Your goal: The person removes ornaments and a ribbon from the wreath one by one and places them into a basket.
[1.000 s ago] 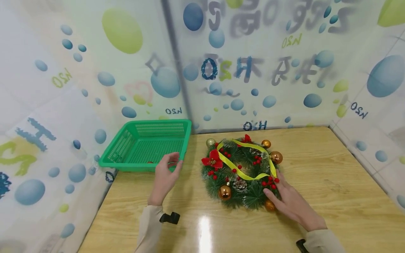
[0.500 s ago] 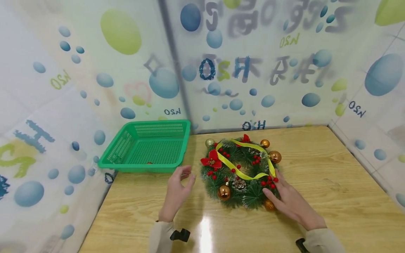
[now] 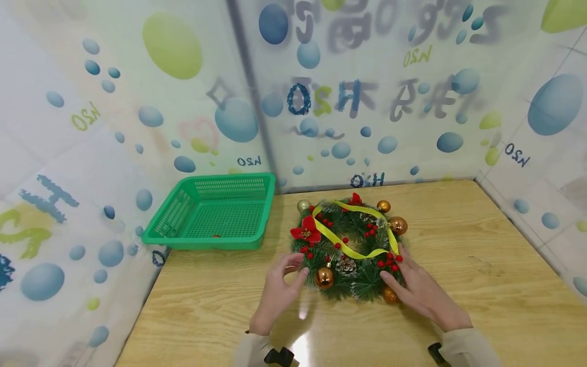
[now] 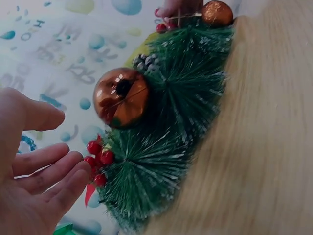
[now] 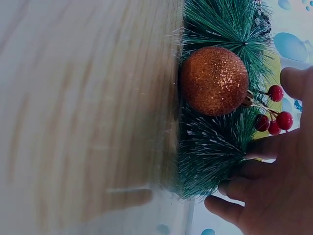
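Note:
A green Christmas wreath (image 3: pixel 367 286) lies on the wooden table, trimmed with red berries, red flowers, pine cones and baubles. A yellow ribbon (image 3: pixel 329 235) loops over its top. My left hand (image 3: pixel 278 293) is at the wreath's left front side, thumb and fingers apart, near red berries (image 4: pixel 100 159) and a shiny copper bauble (image 4: pixel 121 98); whether the fingertips touch is unclear. My right hand (image 3: pixel 426 295) rests against the right front side, fingers extended along the greenery, beside a glittery orange bauble (image 5: pixel 214 81). Some right fingertips are hidden by the greenery.
A green plastic basket (image 3: pixel 206 241) stands to the left of the wreath, with a small red thing (image 3: pixel 216 236) low inside it. A patterned sheet (image 3: pixel 321 148) hangs behind the table, and printed sheeting also stands along both sides.
My left hand has moved right and slightly toward me, from beside the basket to the wreath's left front side. My right hand has stayed at the wreath, which has not visibly moved.

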Available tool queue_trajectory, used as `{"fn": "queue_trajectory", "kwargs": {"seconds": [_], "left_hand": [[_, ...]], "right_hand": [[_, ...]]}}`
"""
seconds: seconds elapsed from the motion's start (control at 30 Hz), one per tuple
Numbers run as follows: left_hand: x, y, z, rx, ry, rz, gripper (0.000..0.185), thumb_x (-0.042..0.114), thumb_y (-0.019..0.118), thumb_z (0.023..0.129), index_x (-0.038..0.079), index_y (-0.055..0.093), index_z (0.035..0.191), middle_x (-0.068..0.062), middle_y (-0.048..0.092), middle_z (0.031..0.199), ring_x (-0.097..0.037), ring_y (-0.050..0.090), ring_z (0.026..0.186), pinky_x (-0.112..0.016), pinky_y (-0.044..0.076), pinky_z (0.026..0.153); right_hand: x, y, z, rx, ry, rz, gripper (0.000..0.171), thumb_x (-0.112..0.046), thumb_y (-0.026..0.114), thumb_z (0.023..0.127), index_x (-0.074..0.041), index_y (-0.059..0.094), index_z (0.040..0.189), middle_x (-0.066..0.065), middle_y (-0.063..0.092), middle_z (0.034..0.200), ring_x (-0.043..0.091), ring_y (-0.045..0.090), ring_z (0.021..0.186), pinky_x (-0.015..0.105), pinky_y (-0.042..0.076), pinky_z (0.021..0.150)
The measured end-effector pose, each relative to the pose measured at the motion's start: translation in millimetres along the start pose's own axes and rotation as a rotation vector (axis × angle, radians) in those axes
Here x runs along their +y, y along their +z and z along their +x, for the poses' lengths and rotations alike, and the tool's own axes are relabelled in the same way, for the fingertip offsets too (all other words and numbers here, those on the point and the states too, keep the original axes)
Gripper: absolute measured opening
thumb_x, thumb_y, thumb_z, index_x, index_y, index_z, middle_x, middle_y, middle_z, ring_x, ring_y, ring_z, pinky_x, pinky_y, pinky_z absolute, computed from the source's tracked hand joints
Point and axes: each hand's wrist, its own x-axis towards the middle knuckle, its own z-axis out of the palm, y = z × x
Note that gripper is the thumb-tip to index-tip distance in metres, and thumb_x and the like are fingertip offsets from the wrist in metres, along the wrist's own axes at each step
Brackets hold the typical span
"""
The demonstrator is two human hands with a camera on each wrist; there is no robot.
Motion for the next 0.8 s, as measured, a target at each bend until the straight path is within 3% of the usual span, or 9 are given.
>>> {"fn": "queue_trajectory", "kwargs": {"seconds": [0.27, 0.8], "left_hand": [[5.8, 14.6, -7.1, -0.067, -0.004, 0.002, 0.033, 0.011, 0.074, 0.092, -0.002, 0.065, 0.121, -0.015, 0.068, 0.115, -0.029, 0.067, 0.102, -0.041, 0.061, 0.093], [2.9, 28.2, -11.9, -0.147, 0.001, 0.076, 0.051, 0.014, 0.082, 0.083, -0.002, 0.06, 0.126, -0.008, 0.064, 0.113, -0.022, 0.068, 0.099, -0.03, 0.061, 0.091]], "right_hand": [[-1, 0, 0, -0.003, -0.002, -0.001, 0.08, -0.047, 0.047, 0.106, 0.022, 0.037, 0.143, 0.038, 0.015, 0.162, 0.059, 0.032, 0.141, 0.072, 0.034, 0.112], [2, 1, 0, -0.01, -0.001, -0.005, 0.086, -0.049, 0.046, 0.106, 0.017, 0.018, 0.154, 0.037, 0.015, 0.162, 0.057, 0.034, 0.141, 0.07, 0.034, 0.113]]}}
